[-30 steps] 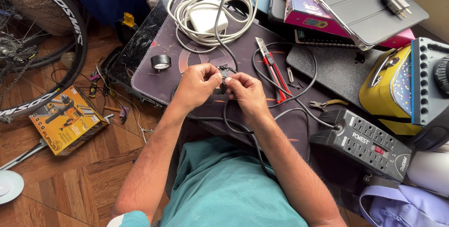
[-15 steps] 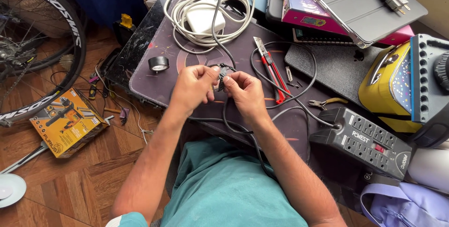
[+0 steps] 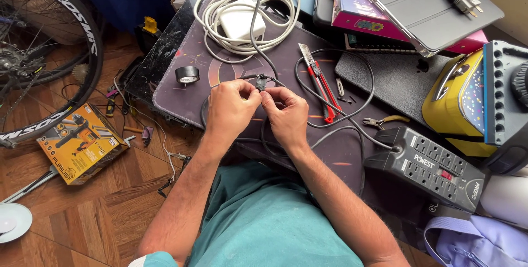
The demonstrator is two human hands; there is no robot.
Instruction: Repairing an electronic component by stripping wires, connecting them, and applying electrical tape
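Mat [image 3: 181, 94]: tape roll [image 3: 188, 74], white charger [image 3: 240, 18], red knife [image 3: 319, 83] | left hand [image 3: 230, 108] and right hand [image 3: 286, 114] both pinched shut on black cable [image 3: 260, 84] at mat centre | power strip [image 3: 426, 167] nearby

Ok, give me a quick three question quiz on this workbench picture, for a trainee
1. True or false: both hands pinch the thin black cable at one spot.
2. Which lies just right of the right hand? A) red utility knife B) small roll of black tape C) coiled white charger cable
3. Fill in: the black power strip lies to the person's ____.

Key: 1 true; 2 A; 3 right.
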